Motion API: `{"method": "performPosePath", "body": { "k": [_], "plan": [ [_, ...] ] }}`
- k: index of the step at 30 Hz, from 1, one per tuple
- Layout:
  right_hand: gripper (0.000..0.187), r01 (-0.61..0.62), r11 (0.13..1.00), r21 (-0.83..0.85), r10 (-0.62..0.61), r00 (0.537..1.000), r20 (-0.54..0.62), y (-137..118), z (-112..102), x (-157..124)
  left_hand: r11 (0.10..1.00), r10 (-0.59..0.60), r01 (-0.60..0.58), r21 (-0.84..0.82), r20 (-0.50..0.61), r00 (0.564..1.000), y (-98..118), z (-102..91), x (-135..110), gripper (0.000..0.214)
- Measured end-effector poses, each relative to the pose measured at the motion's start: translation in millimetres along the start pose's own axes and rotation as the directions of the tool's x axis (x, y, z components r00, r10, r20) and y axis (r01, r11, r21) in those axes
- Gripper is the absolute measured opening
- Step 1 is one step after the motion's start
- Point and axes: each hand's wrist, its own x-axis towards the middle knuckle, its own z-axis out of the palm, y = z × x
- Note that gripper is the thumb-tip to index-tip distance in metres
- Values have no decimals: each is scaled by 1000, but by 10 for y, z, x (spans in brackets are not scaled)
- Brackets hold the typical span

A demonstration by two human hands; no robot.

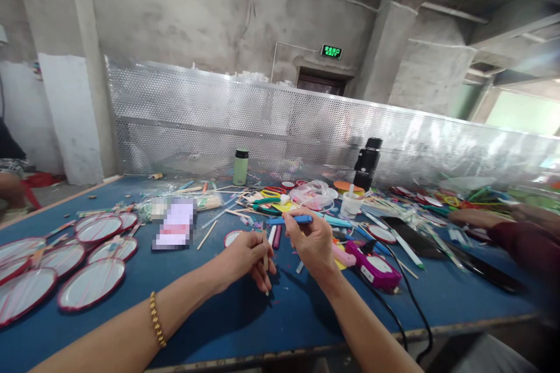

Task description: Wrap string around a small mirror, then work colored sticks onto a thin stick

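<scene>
The table (227,326) is big and blue, and it is messy. Near its front edge, the left hand (247,253) pinches a thin wooden stick (265,253) between thumb and finger, and its other fingers curl below. The stick points down; I cannot tell if its tip touches the table. The right hand (312,242) is just beside it, a bit higher. Its thumb and fingers press on a blue tool (297,220), which lies nearly flat in the air over the table.

On the left side sit lots of round white fans (91,284) with red rims, some on top of others. A phone (177,221) with a blurry screen lies next to them. A green bottle (240,169) and a black bottle (367,163) stand at the back. Between them are yellow scissors (273,192) and a little white cup (351,206). A purple box (374,266) sits right of the hands, near black cords (415,303).

Behind the table runs a shiny metal sheet (196,111) full of tiny holes. The wall (188,11) is gray and rough, and a green exit sign (331,51) glows above a dark doorway (321,83). At the far right, another person's dark red sleeve (520,236) reaches over the table.
</scene>
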Motion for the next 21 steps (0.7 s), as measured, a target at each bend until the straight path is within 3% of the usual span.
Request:
{"method": "performPosePath", "body": {
  "k": [11,21],
  "plan": [
    [14,25,999,-28,-25,1000,17,-21,-1,2,1000,1,-1,-1,9,1000,-8,3,-10,24],
    [16,10,1000,3,-10,1000,12,-21,1,1,1000,-7,7,1,4,1000,-7,3,14,30]
  ]
}}
